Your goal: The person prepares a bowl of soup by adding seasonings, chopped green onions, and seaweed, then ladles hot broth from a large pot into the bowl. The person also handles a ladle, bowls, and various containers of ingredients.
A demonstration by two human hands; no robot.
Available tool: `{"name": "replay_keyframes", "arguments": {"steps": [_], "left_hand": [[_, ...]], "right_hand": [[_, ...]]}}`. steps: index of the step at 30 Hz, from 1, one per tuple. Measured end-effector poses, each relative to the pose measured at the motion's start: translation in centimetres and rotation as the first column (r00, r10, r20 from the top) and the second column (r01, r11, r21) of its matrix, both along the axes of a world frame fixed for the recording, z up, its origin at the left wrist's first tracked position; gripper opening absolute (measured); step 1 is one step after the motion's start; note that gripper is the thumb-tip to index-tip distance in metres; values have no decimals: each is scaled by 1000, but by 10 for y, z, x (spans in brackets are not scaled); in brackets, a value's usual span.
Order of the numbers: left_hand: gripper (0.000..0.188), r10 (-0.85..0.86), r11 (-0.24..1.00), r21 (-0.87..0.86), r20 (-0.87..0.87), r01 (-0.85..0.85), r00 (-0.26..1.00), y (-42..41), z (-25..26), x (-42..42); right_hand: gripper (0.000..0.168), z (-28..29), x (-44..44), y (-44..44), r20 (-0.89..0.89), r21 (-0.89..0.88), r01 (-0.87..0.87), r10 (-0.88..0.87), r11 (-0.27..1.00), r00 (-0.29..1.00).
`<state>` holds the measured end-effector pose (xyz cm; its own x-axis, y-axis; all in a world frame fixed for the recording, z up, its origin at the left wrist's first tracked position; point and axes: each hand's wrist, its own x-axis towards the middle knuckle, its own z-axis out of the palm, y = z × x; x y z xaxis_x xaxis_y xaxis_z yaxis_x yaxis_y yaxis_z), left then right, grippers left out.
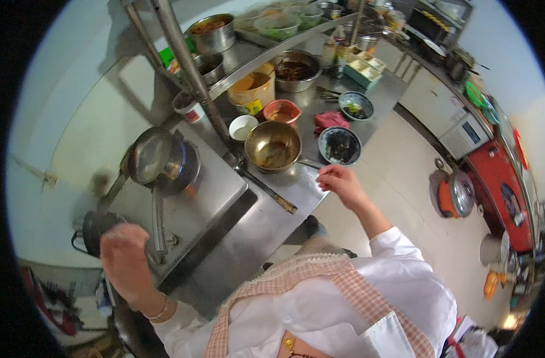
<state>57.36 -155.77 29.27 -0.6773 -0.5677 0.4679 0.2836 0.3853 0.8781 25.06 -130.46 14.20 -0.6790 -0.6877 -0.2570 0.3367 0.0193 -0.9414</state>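
Observation:
My left hand [126, 262] is blurred and held above the stove's near left side, close to a black pot [96, 228]; its grip cannot be made out. My right hand [342, 185] has its fingers bent at the end of the handle of a metal saucepan [272, 147]; whether it grips the handle is unclear. Brown residue coats the saucepan's inside. On the stove, a round metal pan [149, 156] sits partly over a burner [185, 168] with a blue flame. Beside the saucepan are a white bowl [243, 128] and a bowl with dark contents [339, 145].
A metal post [187, 67] and raised shelf [254, 56] stand over the steel table. Behind the saucepan are a red jug [281, 111], a yellow-labelled bucket [252, 89] and a large pot [297, 71]. A dark-tipped handle [268, 190] lies across the table's near part.

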Motion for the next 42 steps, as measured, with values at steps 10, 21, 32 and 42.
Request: {"name": "replay_keyframes", "arguments": {"steps": [10,21,32,42], "left_hand": [[13,202,470,811,286,-349,937,95,-158,-124],[16,198,394,872,226,-289,954,130,-160,-166],[11,53,387,892,229,-232,972,103,-173,-142],[9,-204,435,893,222,-115,954,90,-183,-157]], "right_hand": [[22,-75,-43,-29,-525,477,-587,747,654,407],[29,-145,11,-101,-537,770,-370,841,520,62],[23,-180,7,-83,-730,585,-317,655,746,194],[16,-122,23,-63,-665,524,-339,623,782,412]]}}
